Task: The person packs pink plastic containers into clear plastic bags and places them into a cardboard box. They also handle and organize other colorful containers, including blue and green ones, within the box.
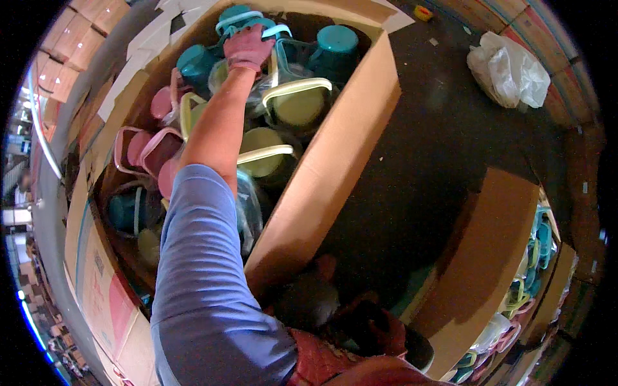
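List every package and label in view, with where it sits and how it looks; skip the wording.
Large open brown cardboard box: centre-left, filled with teal, pink and green plastic containers; the left hand reaches inside.
Second brown cardboard box: lower right, similar containers visible inside.
White crumpled plastic bag: upper right on the dark floor.
Red and blue printed label: on the large box's outer left wall.

A big brown cardboard box [335, 161] stands open at centre, another [479, 257] lower right (perhaps also open).
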Demonstrator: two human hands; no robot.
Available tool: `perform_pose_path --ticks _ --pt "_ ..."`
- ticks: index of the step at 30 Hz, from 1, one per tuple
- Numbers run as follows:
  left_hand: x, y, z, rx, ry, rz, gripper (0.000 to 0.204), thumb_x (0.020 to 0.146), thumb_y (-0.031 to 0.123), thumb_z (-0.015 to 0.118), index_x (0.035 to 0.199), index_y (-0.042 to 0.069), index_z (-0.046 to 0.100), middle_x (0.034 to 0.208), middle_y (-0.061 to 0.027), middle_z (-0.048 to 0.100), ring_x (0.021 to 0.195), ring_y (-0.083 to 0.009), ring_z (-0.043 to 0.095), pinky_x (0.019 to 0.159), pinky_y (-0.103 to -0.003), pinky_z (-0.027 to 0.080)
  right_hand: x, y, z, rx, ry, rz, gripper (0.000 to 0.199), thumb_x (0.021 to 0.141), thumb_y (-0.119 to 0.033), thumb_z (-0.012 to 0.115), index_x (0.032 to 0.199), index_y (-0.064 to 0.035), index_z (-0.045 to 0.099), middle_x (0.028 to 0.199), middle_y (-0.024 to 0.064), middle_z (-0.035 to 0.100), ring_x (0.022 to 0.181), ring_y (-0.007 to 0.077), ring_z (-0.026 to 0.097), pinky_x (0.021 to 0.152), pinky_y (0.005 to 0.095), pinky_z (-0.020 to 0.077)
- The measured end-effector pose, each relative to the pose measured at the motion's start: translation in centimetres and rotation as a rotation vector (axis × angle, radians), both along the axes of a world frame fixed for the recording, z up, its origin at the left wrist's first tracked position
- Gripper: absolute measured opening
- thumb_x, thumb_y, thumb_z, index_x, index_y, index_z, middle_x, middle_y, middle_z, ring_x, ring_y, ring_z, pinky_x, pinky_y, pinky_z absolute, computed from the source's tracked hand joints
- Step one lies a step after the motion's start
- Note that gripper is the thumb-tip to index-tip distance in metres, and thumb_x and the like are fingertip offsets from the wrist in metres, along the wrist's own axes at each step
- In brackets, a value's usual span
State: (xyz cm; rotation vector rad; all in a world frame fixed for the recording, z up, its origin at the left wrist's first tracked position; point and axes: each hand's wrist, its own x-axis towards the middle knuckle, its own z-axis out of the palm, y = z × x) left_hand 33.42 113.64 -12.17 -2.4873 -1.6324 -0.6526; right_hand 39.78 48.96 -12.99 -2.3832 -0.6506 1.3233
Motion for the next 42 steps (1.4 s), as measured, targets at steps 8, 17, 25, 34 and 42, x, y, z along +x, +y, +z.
perform_pose_path --ticks 8,17,25,34,42 --pt "-7.9 4.5 -1.9 -0.437 -0.676 0.231 0.067 0.072 0.06 0.061 0.109 0.004 0.06 0.111 -0.0173 0.06 0.105 -0.0332 0.055 0.089 -0.037 0.043 0.1 0.7 0.1 -0.051 -0.006 0.102 0.047 0.076 -0.031 0.066 0.115 -0.0048 0.057 0.103 0.0172 0.064 0.095 0.0285 0.063 0.083 0.0368 0.0477" --pt "-9.4 2.9 -5.1 -0.704 -1.355 -0.093 0.034 0.073 0.032 0.066 0.095 0.007 0.069 0.096 -0.0058 0.065 0.085 -0.02 0.06 0.08 -0.033 0.047 -0.5 3.0 1.3 -0.194 -0.107 0.253 0.048 0.079 -0.039 0.061 0.12 -0.0145 0.054 0.108 0.0158 0.062 0.096 0.0346 0.059 0.085 0.0416 0.0473" --pt "-7.9 1.9 -5.2 0.018 -1.223 -0.152 0.031 0.071 0.031 0.073 0.081 0.002 0.067 0.077 -0.0074 0.068 0.071 -0.0227 0.061 0.069 -0.03 0.048 -1.6 3.7 1.8 -0.15 -0.085 0.222 0.055 0.08 -0.041 0.061 0.131 -0.0261 0.043 0.109 0.0148 0.061 0.098 0.0356 0.059 0.084 0.0439 0.0479" --pt "-8.2 1.1 -3.1 0.048 -0.691 0.426 0.045 0.065 0.042 0.073 0.1 0.014 0.065 0.097 -0.0113 0.065 0.092 -0.0298 0.061 0.085 -0.04 0.043 -0.9 3.6 1.1 -0.15 -0.192 0.275 0.05 0.081 -0.037 0.061 0.127 -0.027 0.047 0.104 0.0138 0.063 0.091 0.0348 0.061 0.079 0.0434 0.0502" --pt "-4.3 1.3 -0.9 0.366 0.177 0.169 0.074 0.075 0.039 0.062 0.138 0.018 0.03 0.143 -0.0106 0.03 0.132 -0.0287 0.026 0.108 -0.054 0.011 -0.6 0.5 -3.1 -0.092 -0.123 0.26 0.042 0.08 -0.034 0.061 0.12 -0.023 0.055 0.099 0.013 0.065 0.087 0.033 0.063 0.075 0.042 0.0513"
